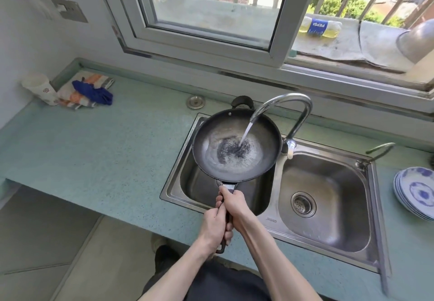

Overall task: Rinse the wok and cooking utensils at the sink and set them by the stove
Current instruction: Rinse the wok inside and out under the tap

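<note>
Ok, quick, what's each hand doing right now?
Left hand: fingers curled round the wok handle.
Right hand: gripping the same handle, nearer the wok.

Wok (237,145) over left sink basin (187,183)

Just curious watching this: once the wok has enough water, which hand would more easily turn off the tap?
Probably the right hand. Both grip the wok handle, but the tap lever sits to the wok's right, on that hand's side. The left hand could keep holding.

bottle (319,28) at 1 o'clock: blue label, white lettering mirrored, looks like "PEPSI" | sink (272,219) front rim at 5 o'clock: small stamped mark, unreadable
</note>
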A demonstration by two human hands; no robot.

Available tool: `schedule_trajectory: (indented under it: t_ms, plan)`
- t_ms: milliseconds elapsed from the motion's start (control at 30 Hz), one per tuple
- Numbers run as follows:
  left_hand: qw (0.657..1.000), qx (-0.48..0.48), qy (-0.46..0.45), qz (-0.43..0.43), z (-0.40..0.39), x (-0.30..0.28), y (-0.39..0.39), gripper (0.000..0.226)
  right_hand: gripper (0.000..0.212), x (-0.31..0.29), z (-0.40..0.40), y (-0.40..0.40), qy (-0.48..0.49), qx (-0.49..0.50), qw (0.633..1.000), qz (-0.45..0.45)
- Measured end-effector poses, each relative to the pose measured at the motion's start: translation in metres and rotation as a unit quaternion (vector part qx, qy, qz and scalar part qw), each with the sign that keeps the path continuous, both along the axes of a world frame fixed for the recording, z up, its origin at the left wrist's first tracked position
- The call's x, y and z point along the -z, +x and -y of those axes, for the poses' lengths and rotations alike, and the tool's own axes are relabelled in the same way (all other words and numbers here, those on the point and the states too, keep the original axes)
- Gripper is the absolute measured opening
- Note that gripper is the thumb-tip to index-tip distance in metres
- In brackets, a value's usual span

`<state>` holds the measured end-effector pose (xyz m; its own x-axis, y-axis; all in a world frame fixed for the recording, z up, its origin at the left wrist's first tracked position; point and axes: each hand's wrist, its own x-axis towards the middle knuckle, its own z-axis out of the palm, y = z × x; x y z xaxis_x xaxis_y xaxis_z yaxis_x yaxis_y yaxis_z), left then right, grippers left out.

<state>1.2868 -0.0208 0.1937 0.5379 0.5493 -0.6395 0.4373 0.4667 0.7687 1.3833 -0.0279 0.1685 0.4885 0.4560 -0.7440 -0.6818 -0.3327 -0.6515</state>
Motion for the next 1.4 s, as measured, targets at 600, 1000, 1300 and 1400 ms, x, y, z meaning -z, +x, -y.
schedule_trajectory:
  t_ms: [600, 1000, 1300, 1400]
  plan:
    - [0.994, 0.009, 0.098, -0.038, 0.000, 0.010, -0.026, 0.051, 0.018, 0.007, -0.002, -0.019, 0.064, -0.007, 0.991, -0.120]
    - [0.998, 0.006, 0.046, -0.029, 0.001, 0.004, -0.018, 0.048, 0.019, -0.001, 0.003, -0.017, 0.008, -0.019, 0.999, -0.037]
    - [0.998, 0.015, 0.018, -0.050, 0.005, -0.005, -0.015, 0.048, 0.017, -0.002, 0.008, -0.017, -0.008, -0.009, 0.999, -0.053]
    - [0.998, 0.000, 0.010, -0.058, 0.006, -0.009, -0.015, 0.048, 0.018, -0.003, 0.005, -0.017, -0.009, -0.016, 0.998, -0.066]
